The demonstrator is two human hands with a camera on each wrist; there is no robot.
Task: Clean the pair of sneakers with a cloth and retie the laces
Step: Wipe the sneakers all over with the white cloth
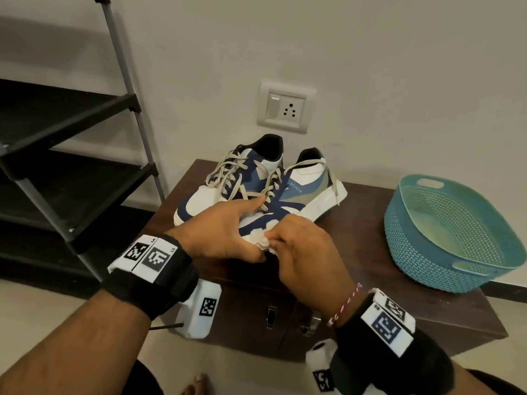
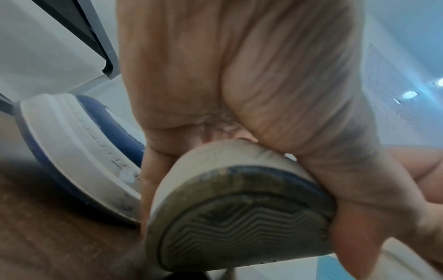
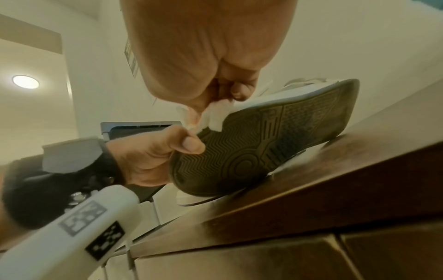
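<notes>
2 sneakers stand side by side on the dark wooden worktop against the wall, toes toward the person. The right-hand sneaker has its toe lifted off the surface and its heel down, as the right wrist view shows, with the grooved outsole exposed. The left hand holds that toe, thumb curled under the sole and index finger stretched along the upper toward the laces. The right hand has its fingers curled into a tight grip on a small wad of white cloth, pressed against the front edge of the toe where the midsole meets the outsole. The left-hand sneaker rests flat, touched by neither hand. Judged from this, the work is at the cleaning stage of 1 shoe, at its toe. The left wrist view shows grey scuffing on the held shoe's white toe rim and dirt along the edge of the outsole, so wiping there is not finished; the other shoe's midsole also carries dark marks. Whether any other part has been wiped cannot be told. The laces of both shoes lie loose and untied, ends trailing over the sides, so retying remains for both. A teal perforated basket sits on the worktop well apart to the right, and a black shoe rack stands to the left.
</notes>
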